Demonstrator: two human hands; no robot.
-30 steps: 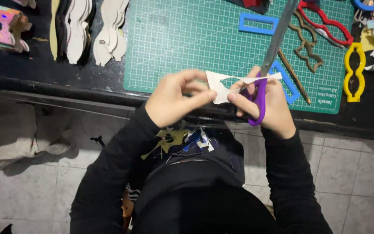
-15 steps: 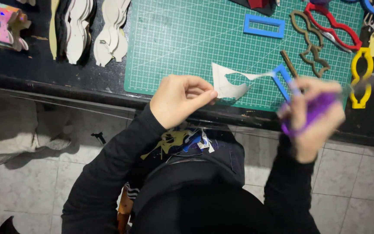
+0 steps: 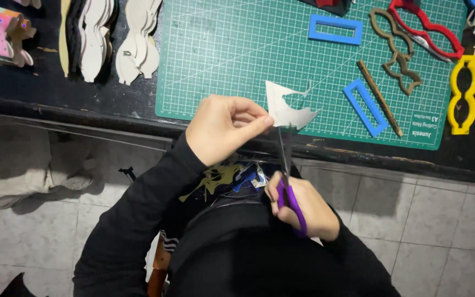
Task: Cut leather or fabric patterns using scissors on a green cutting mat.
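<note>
Here, scissors [image 3: 286,165] meet pinched white paper cutout [image 3: 285,104] — uncontained.

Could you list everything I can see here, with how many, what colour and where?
cutting mat: one, green with a grid, on the dark table.
paper piece: one, white, pinched over the mat's near edge.
scissors: one pair, purple handles, blades pointing up at the paper.
rectangular frames: two, blue, on the mat.
stick: one, brown, on the mat.
outline shapes: one red, one brown, one yellow, at the right.
cut-out stacks: several, cream and black, left of the mat.
butterfly figure: one, pink, far left.
left hand: holds the paper.
right hand: holds the scissors.
</note>
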